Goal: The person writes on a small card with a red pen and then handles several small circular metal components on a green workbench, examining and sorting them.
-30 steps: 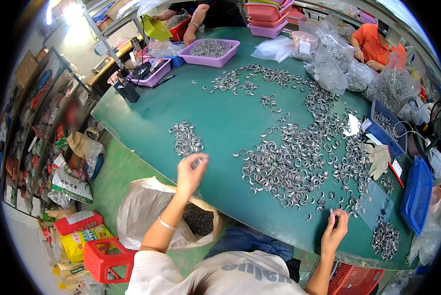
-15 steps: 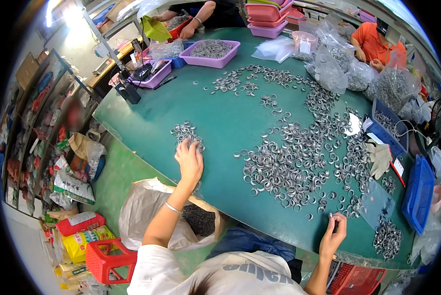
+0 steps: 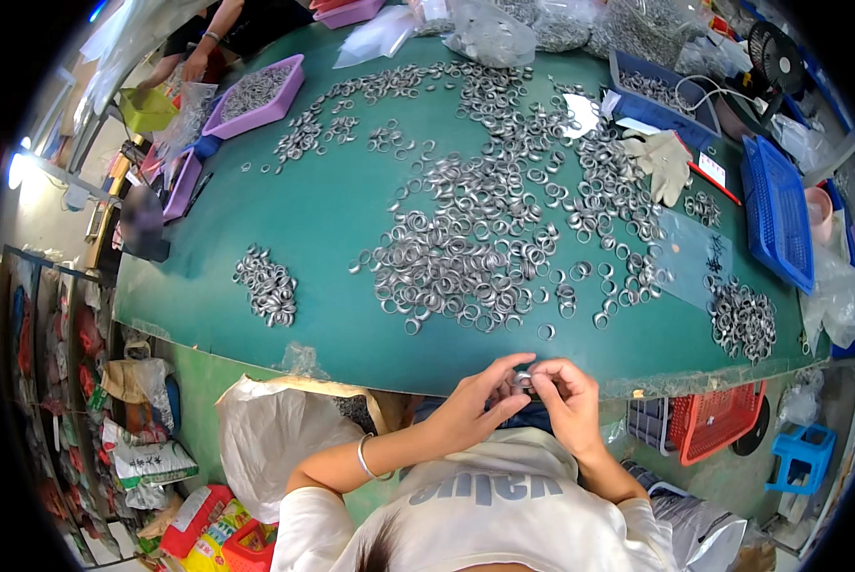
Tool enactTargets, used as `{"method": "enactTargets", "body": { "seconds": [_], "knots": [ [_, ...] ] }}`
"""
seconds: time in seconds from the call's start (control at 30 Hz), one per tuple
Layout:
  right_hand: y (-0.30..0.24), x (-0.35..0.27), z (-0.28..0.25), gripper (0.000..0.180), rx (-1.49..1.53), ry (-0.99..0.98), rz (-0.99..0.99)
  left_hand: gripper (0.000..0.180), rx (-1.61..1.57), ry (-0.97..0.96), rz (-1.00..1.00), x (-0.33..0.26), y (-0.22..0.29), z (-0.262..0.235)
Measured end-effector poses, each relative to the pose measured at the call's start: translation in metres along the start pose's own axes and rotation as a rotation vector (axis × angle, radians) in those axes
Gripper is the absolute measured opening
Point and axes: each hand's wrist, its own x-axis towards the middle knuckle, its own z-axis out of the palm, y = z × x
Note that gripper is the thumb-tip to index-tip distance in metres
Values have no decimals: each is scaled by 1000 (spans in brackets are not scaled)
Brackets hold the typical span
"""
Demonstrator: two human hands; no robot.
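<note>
Two hands [image 3: 473, 405] [image 3: 570, 398] meet at a grey ring [image 3: 522, 379]; fingers [image 3: 553, 368] partly hide it.

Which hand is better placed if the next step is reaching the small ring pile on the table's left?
Probably the left hand: it is nearer that small ring pile. The right hand sits farther off and would likely reach across the left.

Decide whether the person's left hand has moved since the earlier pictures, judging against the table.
Yes: the left hand has moved rightward and toward the body, away from the leftmost ring pile, to the table's near edge.
</note>
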Motion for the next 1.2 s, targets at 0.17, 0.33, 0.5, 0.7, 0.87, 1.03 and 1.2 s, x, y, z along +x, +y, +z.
{"method": "enactTargets", "body": {
  "seconds": [0.17, 0.33, 0.5, 0.7, 0.87, 1.03, 1.2],
  "knots": [
    [8, 10, -10, 7, -160, 138, -140, 26, 283, 272, 119, 0, 3, -49],
    [24, 14, -11, 6, -337, 264, -258, 25, 639, 839, 169, -3, -21, -198],
    [40, 16, -8, 8, -475, 351, -413, 28, 804, 1104, -67, -5, -72, -364],
    [12, 20, 15, 10, -751, 461, -493, 39, 1069, 1260, -197, 45, -116, -493],
    [21, 25, 17, 9, -828, 523, -416, 29, 1211, 1313, -367, 91, -124, -544],
    [72, 11, -47, 16, -919, 160, -518, 13, 1180, 1353, -343, 95, -134, -581],
    [54, 23, -10, 10, -932, 451, -528, 11, 977, 1453, 117, 135, -83, -562]
  ]
}}
